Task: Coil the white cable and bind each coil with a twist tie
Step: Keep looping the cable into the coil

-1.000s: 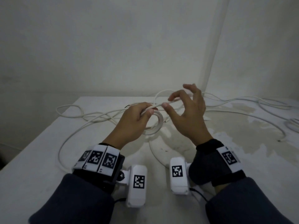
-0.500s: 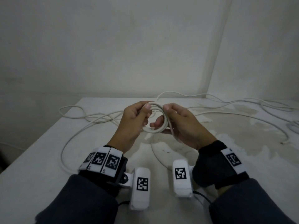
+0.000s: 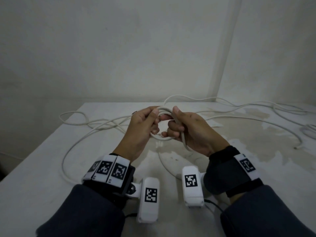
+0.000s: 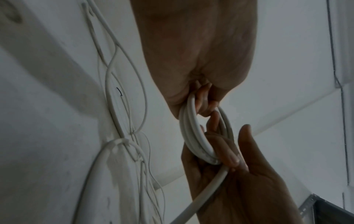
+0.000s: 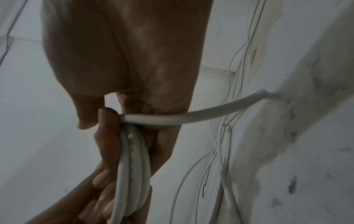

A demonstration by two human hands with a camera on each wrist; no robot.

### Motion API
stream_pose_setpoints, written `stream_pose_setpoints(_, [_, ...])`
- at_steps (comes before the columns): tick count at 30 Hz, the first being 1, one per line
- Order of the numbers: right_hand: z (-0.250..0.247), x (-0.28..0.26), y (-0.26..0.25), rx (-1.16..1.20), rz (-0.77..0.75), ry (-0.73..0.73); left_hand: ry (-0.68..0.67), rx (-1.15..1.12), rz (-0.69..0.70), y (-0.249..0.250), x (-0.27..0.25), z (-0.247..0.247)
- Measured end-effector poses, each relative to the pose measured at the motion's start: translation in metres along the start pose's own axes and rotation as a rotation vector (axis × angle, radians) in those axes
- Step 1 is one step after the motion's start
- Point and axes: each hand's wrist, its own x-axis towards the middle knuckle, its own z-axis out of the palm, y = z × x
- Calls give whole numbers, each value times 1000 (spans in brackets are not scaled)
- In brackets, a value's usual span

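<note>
Several turns of the white cable [image 3: 162, 137] are gathered into a small coil [image 4: 199, 141], held in the air above the middle of the table [image 3: 42, 168], between the two hands. The coil is gripped at its nine o'clock side by the left hand [image 3: 142, 127], with thumb on top and fingers curled through the ring. At three o'clock it is held by the right hand [image 3: 191, 132], whose fingers are curled round the bundle while the free run of cable is pinched under the thumb and led down toward six o'clock, onto the table. In the right wrist view that loose strand [image 5: 191, 116] is seen crossing the stacked turns [image 5: 134, 174] at a right angle.

The cable is judged to be light, smooth-jacketed and moderately springy, so the turns are likely to spread open if the grip is eased. It is best held where the turns lie stacked side by side, pinched across all of them at once, so that one hand can be freed for a tie.

Much uncoiled cable [image 3: 89, 127] is left lying in loose loops from nine o'clock round to three o'clock on the tabletop, so coiling is judged far from finished. A thin dark wire [image 4: 119, 91], possibly a twist tie, is seen beyond the left hand; it cannot be told for sure.
</note>
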Motion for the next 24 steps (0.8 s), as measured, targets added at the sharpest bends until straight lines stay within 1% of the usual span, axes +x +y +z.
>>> stream_pose_setpoints(5, [1,2,3,-42,-22,24,22,-35,-24,-2,0,0])
stream_pose_setpoints(11, [0,1,4,-157,-57,56,70,119,28,-4,2,2])
stream_pose_setpoints(14, [-1,3,4,-139,-64,74,53,172,46,-3,1,2])
stream_pose_setpoints(16, [1,5,6,-89,-94,112,46,225,65,-3,1,3])
stream_pose_setpoints(17, [1,7,6,-44,-118,140,41,220,52,-3,1,3])
stream_pose_setpoints(18, [0,9,5,20,-147,170,47,189,-12,-3,1,4])
stream_pose_setpoints(19, [-1,10,3,100,-179,195,67,147,-131,-2,0,6])
stream_pose_setpoints(21, [-5,10,-3,276,-236,215,68,94,-433,0,-4,7])
stream_pose_setpoints(22, [-7,9,-7,359,-256,209,16,118,-571,1,-6,8])
stream_pose_setpoints(23, [-7,8,-11,435,-270,188,-71,160,-683,3,-9,10])
stream_pose_setpoints(24, [-6,6,-13,500,-280,155,-159,174,-765,3,-11,12])
